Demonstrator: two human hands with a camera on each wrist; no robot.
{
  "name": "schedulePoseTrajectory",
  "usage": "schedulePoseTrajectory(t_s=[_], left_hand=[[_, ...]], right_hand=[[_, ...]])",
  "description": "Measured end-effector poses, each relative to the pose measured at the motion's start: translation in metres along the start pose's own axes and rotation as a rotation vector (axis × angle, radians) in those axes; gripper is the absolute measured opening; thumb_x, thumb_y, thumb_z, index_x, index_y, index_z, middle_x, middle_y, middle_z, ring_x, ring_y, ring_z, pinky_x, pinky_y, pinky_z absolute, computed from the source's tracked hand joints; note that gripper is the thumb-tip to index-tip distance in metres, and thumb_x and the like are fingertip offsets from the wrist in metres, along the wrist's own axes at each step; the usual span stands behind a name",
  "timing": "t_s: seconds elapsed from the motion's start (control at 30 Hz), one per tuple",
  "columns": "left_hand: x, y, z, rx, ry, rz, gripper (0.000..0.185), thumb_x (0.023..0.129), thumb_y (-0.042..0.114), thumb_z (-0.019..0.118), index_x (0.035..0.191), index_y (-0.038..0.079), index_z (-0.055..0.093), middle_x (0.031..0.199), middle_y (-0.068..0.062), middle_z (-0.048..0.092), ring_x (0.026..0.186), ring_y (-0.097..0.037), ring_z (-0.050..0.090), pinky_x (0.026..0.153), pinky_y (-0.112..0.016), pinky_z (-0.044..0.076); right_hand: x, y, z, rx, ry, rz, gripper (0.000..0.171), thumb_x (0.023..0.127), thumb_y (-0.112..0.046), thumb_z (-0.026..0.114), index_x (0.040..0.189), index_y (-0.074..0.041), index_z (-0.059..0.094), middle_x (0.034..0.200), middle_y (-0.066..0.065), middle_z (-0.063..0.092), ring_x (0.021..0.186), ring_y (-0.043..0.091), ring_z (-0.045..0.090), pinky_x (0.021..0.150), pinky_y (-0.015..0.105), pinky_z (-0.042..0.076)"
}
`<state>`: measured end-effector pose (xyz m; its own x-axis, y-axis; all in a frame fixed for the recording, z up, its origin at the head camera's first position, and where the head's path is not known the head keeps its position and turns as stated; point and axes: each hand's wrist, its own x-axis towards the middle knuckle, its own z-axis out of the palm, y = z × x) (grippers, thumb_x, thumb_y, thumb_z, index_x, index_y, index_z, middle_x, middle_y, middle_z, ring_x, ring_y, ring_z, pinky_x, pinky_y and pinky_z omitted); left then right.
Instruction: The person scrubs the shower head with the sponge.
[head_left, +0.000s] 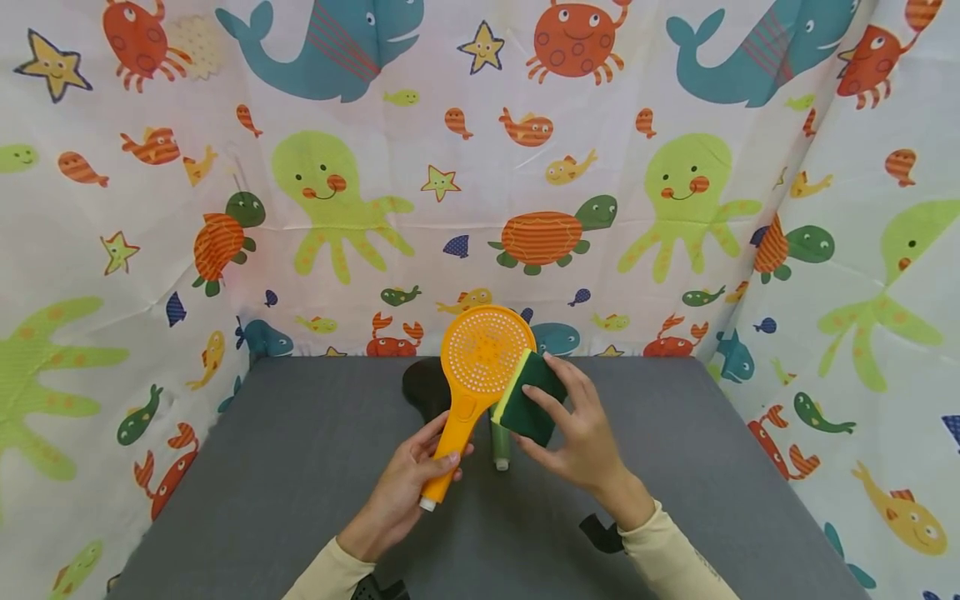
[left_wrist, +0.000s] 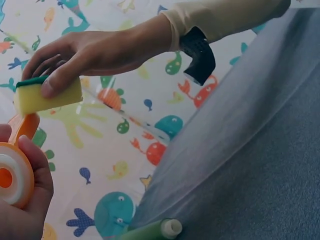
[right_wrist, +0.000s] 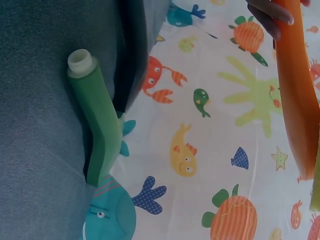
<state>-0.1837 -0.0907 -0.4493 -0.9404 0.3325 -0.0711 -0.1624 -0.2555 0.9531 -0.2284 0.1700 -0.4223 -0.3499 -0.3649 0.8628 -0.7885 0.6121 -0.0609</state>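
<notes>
My left hand (head_left: 408, 479) grips the handle of an orange shower head (head_left: 487, 346), which is tilted up with its holed face toward the head camera. The handle's pale threaded end (head_left: 428, 504) sticks out below the hand. My right hand (head_left: 588, 433) holds a sponge (head_left: 534, 400), dark green on one side and yellow on the other, between thumb and fingers. The sponge's yellow side faces the right rim of the shower head; whether they touch I cannot tell. In the left wrist view the sponge (left_wrist: 55, 97) appears just above the orange shower head (left_wrist: 29, 185).
Behind the hands, a green shower-head handle (head_left: 500, 442) with a white end lies on the grey table (head_left: 300, 500). A black rounded object (head_left: 422, 387) lies beside it, partly hidden. A curtain (head_left: 465, 225) printed with sea animals surrounds the table's back and sides.
</notes>
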Motion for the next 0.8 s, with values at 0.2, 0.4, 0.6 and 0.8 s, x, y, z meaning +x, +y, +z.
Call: schedulePoseTrajectory(t_s=[0.2, 0.4, 0.6, 0.8], left_hand=[[-0.002, -0.002, 0.002, 0.046, 0.024, 0.006, 0.066, 0.093, 0.010, 0.066, 0.151, 0.021, 0.037, 0.134, -0.008, 0.054, 0.110, -0.019, 0.059, 0.087, -0.027, 0.053], [-0.005, -0.003, 0.002, 0.082, 0.034, 0.011, 0.071, 0.090, 0.014, 0.070, 0.152, 0.020, 0.036, 0.137, -0.011, 0.052, 0.110, -0.019, 0.060, 0.087, -0.027, 0.053], [-0.008, -0.005, 0.004, 0.079, 0.035, 0.031, 0.074, 0.088, 0.015, 0.073, 0.152, 0.017, 0.036, 0.140, -0.016, 0.049, 0.110, -0.018, 0.061, 0.086, -0.026, 0.053], [-0.009, -0.003, 0.005, 0.079, 0.034, 0.045, 0.074, 0.088, 0.015, 0.073, 0.152, 0.017, 0.036, 0.137, -0.017, 0.049, 0.108, -0.019, 0.061, 0.085, -0.025, 0.053]], right_hand=[[-0.001, 0.002, 0.001, -0.018, -0.005, 0.002, 0.056, 0.089, -0.059, 0.057, 0.122, -0.015, 0.066, 0.146, 0.022, 0.047, 0.130, 0.038, 0.045, 0.096, 0.056, 0.048], [-0.002, 0.009, -0.002, -0.038, -0.015, 0.039, 0.057, 0.089, -0.060, 0.056, 0.123, -0.015, 0.065, 0.148, 0.021, 0.045, 0.129, 0.039, 0.045, 0.093, 0.060, 0.050], [-0.001, 0.011, -0.005, -0.056, -0.038, 0.082, 0.060, 0.089, -0.062, 0.053, 0.124, -0.015, 0.064, 0.149, 0.020, 0.043, 0.129, 0.039, 0.043, 0.093, 0.059, 0.050], [-0.002, 0.006, -0.002, -0.050, -0.052, 0.066, 0.059, 0.089, -0.063, 0.056, 0.124, -0.016, 0.065, 0.148, 0.021, 0.044, 0.129, 0.039, 0.044, 0.093, 0.058, 0.051]])
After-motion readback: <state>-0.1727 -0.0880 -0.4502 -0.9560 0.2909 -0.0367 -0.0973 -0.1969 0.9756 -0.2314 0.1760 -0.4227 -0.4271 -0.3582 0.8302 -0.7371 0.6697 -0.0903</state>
